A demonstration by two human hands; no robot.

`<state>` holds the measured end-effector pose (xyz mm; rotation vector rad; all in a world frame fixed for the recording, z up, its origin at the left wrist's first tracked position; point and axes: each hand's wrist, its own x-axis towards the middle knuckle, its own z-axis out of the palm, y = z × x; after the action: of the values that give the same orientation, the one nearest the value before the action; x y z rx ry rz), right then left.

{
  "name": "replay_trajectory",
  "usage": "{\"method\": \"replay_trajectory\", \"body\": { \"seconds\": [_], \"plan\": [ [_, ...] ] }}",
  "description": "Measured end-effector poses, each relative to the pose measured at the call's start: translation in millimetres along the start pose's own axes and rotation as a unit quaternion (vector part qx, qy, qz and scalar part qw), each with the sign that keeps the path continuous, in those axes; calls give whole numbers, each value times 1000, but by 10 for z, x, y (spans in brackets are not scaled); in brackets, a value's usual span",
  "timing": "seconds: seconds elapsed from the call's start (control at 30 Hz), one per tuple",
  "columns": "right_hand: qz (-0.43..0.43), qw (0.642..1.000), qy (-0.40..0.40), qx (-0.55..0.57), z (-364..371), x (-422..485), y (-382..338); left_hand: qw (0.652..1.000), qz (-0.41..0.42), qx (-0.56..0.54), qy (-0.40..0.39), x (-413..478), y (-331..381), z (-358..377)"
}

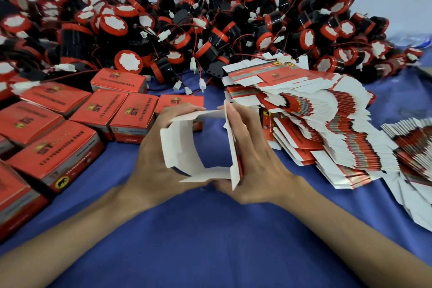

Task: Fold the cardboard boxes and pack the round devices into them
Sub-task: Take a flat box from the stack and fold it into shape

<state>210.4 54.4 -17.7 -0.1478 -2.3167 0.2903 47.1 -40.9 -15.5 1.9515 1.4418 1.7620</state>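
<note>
Left hand [152, 147] and right hand [257, 154] pinch the opened carton [177, 147], fingers [236, 119] pressed flat on its walls, likely squaring it for loading; flat blanks [327, 128] stacked within reach.

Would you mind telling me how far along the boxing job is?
Several closed boxes look finished at the left. The left hand and right hand hold one open box, empty, flaps unfolded. Most remains: a pile of round devices behind and a stack of flat blanks at the right.
</note>
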Motion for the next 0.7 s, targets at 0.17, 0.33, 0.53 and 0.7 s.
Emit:
{"method": "replay_trajectory", "body": {
  "seconds": [0.17,0.33,0.53,0.7],
  "plan": [
    [-2,999,-21,26,-75,-2,25,998,-50,13,-26,-13,21,6],
    [-29,999,-14,35,-89,14,12,999,-6,43,-16,-31,11,-3],
    [10,992,116,43,-62,33,-9,998,12,58,-27,-21,-46,41],
    [139,964,220,52,-21,65,-81,996,22,38,-81,-75,62,32]
  ]
}}
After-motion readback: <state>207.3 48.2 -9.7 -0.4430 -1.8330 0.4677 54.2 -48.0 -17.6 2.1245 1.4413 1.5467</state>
